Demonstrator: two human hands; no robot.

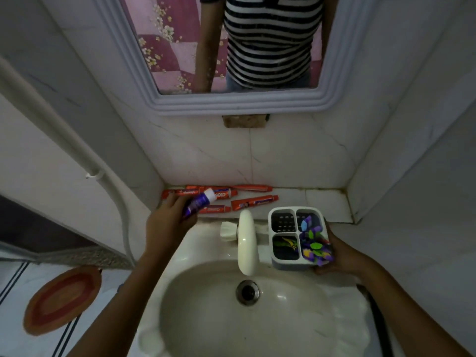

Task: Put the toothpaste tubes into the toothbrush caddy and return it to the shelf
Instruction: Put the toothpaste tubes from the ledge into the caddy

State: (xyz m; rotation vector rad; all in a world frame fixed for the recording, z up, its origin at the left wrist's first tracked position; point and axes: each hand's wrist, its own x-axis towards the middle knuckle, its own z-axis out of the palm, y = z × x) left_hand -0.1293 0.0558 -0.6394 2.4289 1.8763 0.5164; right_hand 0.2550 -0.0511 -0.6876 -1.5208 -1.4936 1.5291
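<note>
Left hand [170,217] closed round a purple toothpaste tube [197,206], white cap up and away, lifted just above the red toothpaste tubes [253,202] lying loose on the shelf [324,202] against the wall. Right hand [337,256] clamped on the side of the white toothbrush caddy [296,237], held upright beside the tap [246,240] at the sink [180,292] rim, probably to keep an open compartment within easy reach. Far-left compartment bare, right side crowded with toothbrushes [315,244]; likely next, dropping the purple one in.
</note>
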